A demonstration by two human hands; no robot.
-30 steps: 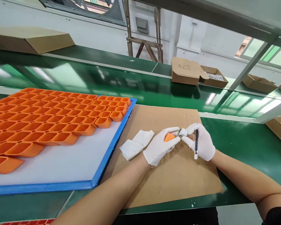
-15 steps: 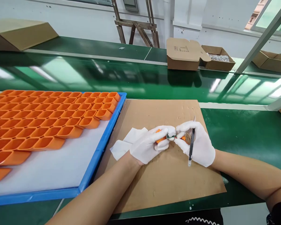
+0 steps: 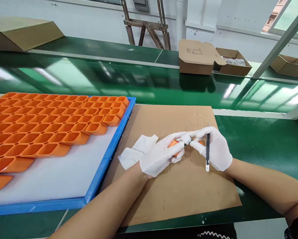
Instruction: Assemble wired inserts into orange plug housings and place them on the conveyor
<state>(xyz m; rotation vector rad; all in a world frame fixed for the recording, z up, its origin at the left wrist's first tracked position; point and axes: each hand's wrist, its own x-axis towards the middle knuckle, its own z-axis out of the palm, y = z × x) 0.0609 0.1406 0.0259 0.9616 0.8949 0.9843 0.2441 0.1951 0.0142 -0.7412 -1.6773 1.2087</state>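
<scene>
Orange part (image 3: pixel 173 144): up between my two hands, over the cardboard; smooth and plasticky, looks light and fairly stiff to me. I'd hold it by the outer sides, since gloves could slip on that finish. Most of it's covered by fingers, so no idea on the full shape
Left hand (image 3: pixel 159 156): white glove, fingers curled nearly closed around the orange part
Right hand (image 3: pixel 220 151): also gloved, thumb and fingertips nearly pinched at the work, slim black tool (image 3: pixel 207 152) tucked against the fingers; can't tell exactly what the tips grip
Black tool: thin, straight, pointed top, pale lower end; I'd keep that point off the finish
White wad (image 3: pixel 186 138): small, soft-looking, right between my fingertips
White cloth (image 3: pixel 145 143): thin, floppy, creased, beside my left hand
Cardboard (image 3: pixel 184 196): flat, matte, scuffed, on the smooth green table (image 3: pixel 263 146)
Orange sleeves (image 3: pixel 53 150): hollow, thin-walled, rounded corners, packed in rows on the blue-rimmed tray (image 3: pixel 109 152); probably scratch easily
</scene>
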